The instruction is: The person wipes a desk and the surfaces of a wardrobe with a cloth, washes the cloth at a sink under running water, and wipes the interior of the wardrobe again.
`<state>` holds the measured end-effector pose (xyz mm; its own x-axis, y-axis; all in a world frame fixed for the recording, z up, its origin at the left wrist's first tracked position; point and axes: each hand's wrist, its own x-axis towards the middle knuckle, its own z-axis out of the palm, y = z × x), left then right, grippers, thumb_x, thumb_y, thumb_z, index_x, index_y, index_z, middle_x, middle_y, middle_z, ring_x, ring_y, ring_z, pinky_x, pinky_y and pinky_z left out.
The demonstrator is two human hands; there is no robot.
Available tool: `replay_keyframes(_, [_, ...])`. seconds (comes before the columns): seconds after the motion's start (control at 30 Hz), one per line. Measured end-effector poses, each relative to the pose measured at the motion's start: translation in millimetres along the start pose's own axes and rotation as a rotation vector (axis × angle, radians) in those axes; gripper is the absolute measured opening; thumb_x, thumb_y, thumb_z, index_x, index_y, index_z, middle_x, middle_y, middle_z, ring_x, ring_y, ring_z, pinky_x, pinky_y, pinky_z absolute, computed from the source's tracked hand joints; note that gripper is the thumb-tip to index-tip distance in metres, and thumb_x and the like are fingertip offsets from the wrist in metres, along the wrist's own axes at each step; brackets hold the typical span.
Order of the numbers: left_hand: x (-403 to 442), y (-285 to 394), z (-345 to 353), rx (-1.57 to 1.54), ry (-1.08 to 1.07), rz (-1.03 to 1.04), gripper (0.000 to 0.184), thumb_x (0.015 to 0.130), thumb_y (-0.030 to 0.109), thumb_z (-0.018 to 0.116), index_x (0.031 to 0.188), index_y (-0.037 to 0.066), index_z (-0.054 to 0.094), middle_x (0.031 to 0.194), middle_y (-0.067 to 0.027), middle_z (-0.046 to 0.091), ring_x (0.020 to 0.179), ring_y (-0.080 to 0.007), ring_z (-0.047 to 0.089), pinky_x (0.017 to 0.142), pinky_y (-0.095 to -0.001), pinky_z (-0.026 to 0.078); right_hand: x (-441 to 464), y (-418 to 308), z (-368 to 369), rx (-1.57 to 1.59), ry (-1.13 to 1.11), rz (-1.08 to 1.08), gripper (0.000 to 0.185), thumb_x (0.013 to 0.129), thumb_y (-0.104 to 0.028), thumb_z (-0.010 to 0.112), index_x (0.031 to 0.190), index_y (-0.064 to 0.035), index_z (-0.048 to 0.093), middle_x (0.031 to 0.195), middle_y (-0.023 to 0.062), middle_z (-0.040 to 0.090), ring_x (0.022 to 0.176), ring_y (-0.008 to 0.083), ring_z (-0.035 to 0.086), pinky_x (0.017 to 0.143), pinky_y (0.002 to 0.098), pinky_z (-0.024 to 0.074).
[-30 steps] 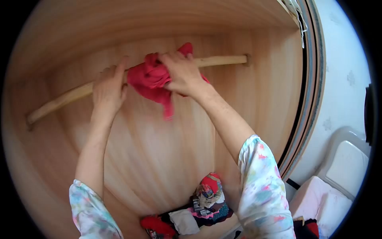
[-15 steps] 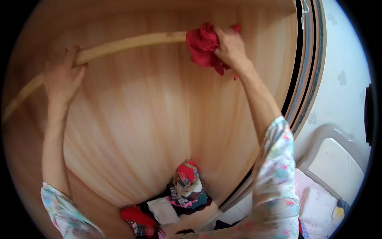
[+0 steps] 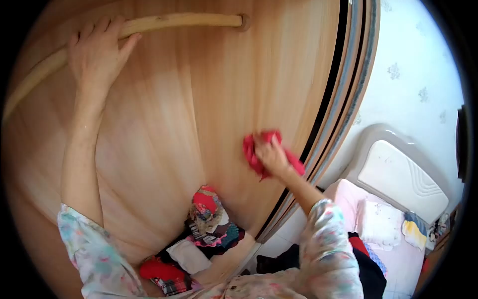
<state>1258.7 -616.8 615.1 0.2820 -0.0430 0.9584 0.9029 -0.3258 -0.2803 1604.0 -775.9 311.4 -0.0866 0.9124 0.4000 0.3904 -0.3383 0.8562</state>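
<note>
Left hand clasps wooden rod, 10 o'clock | clothes heap, 7 o'clock | right hand clutches bunched red cloth at wooden side panel, just off centre towards 3 o'clock | bed, 4 o'clock

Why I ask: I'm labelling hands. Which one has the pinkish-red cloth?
The right hand, with the pinkish-red cloth bunched in its grasp; the left hand is higher up, on the wooden rod.
</note>
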Motion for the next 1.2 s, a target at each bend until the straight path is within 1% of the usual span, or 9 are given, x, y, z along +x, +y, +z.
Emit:
replay_keyframes(0.07, [-2, -2, 4, -0.009, 0.092, 0.021, 0.040, 0.082, 0.046, 0.057, 0.108, 0.016, 0.062, 0.100, -0.0026, 0.064, 0.095, -0.0227, 0.057, 0.084, -0.0407, 0.041, -40, -25, 4, 0.138, -0.132, -0.183, 0.048, 0.084, -0.025, 0.046, 0.128, -0.0083, 0.048, 0.146, 0.0087, 0.030, 0.134, 0.0232, 0.025, 0.106, 0.0506, 0.0202])
replay_keyframes(0.17, [-3, -6, 9, 0.068, 0.081, 0.027, 0.041, 0.082, 0.047, 0.056, 0.108, 0.016, 0.063, 0.101, -0.0020, 0.064, 0.095, -0.0227, 0.058, 0.084, -0.0410, 0.041, -40, 8, -13, 0.178, -0.186, -0.105, 0.044, 0.085, -0.023, 0.047, 0.127, -0.0105, 0.048, 0.148, 0.0083, 0.027, 0.133, 0.0230, 0.028, 0.106, 0.0494, 0.0203])
replay_keyframes(0.43, [0, -4, 11, 0.028, 0.159, 0.010, 0.041, 0.081, 0.046, 0.057, 0.110, 0.017, 0.062, 0.105, -0.0022, 0.063, 0.100, -0.0226, 0.056, 0.088, -0.0403, 0.040, 66, 236, -96, 0.036, 0.633, 0.722, 0.051, 0.082, -0.016, 0.052, 0.131, -0.0098, 0.039, 0.137, 0.0143, 0.038, 0.127, 0.0312, 0.036, 0.089, 0.0527, 0.0376])
replay_keyframes(0.6, [-1, 0, 7, -0.007, 0.115, -0.043, 0.040, 0.079, 0.042, 0.060, 0.109, 0.016, 0.063, 0.106, -0.0025, 0.062, 0.102, -0.0221, 0.054, 0.088, -0.0408, 0.040, 67, 189, -67, 0.130, 0.515, 0.804, 0.056, 0.080, -0.021, 0.053, 0.132, -0.0056, 0.038, 0.142, 0.0220, 0.030, 0.133, 0.0398, 0.026, 0.089, 0.0574, 0.0355])
replay_keyframes(0.73, [-4, -6, 12, 0.012, 0.116, -0.014, 0.041, 0.082, 0.042, 0.059, 0.116, 0.018, 0.060, 0.106, -0.0030, 0.061, 0.100, -0.0214, 0.054, 0.088, -0.0393, 0.040, 6, 58, -25, 0.269, 0.254, 0.579, 0.043, 0.082, -0.015, 0.047, 0.124, -0.0065, 0.044, 0.138, 0.0201, 0.038, 0.131, 0.0319, 0.034, 0.087, 0.0482, 0.0398])
replay_keyframes(0.83, [-3, -4, 13, 0.065, 0.054, -0.014, 0.041, 0.083, 0.042, 0.057, 0.118, 0.019, 0.058, 0.109, -0.0033, 0.060, 0.102, -0.0210, 0.053, 0.088, -0.0398, 0.039, -43, 13, -16, 0.446, 0.078, -0.062, 0.041, 0.079, -0.023, 0.051, 0.116, -0.0058, 0.054, 0.120, 0.0142, 0.052, 0.118, 0.0269, 0.044, 0.099, 0.0457, 0.0308])
replay_keyframes(0.9, [-3, -2, 15, 0.133, 0.025, -0.009, 0.042, 0.084, 0.042, 0.056, 0.119, 0.019, 0.058, 0.111, -0.0036, 0.060, 0.105, -0.0205, 0.053, 0.088, -0.0404, 0.040, -45, 21, -14, 0.570, 0.062, -0.011, 0.047, 0.072, -0.022, 0.058, 0.117, -0.0072, 0.054, 0.117, 0.0131, 0.053, 0.112, 0.0276, 0.048, 0.096, 0.0459, 0.0356])
replay_keyframes(1.03, [-1, -1, 14, 0.077, 0.069, -0.022, 0.039, 0.083, 0.042, 0.057, 0.109, 0.014, 0.062, 0.108, -0.0058, 0.062, 0.098, -0.0261, 0.057, 0.086, -0.0411, 0.043, -16, 161, -93, 0.385, 0.607, 0.234, 0.059, 0.061, -0.027, 0.070, 0.114, -0.0079, 0.053, 0.116, 0.0133, 0.053, 0.100, 0.0285, 0.053, 0.094, 0.0524, 0.0349])
replay_keyframes(1.2, [8, -16, 13, 0.113, -0.076, 0.018, 0.040, 0.088, 0.038, 0.055, 0.121, 0.015, 0.056, 0.110, -0.0090, 0.062, 0.095, -0.0274, 0.061, 0.081, -0.0355, 0.049, 3, 299, -132, -0.138, 0.678, 0.562, 0.052, 0.064, -0.020, 0.069, 0.112, -0.0088, 0.052, 0.122, 0.0099, 0.052, 0.120, 0.0281, 0.044, 0.087, 0.0501, 0.0377])
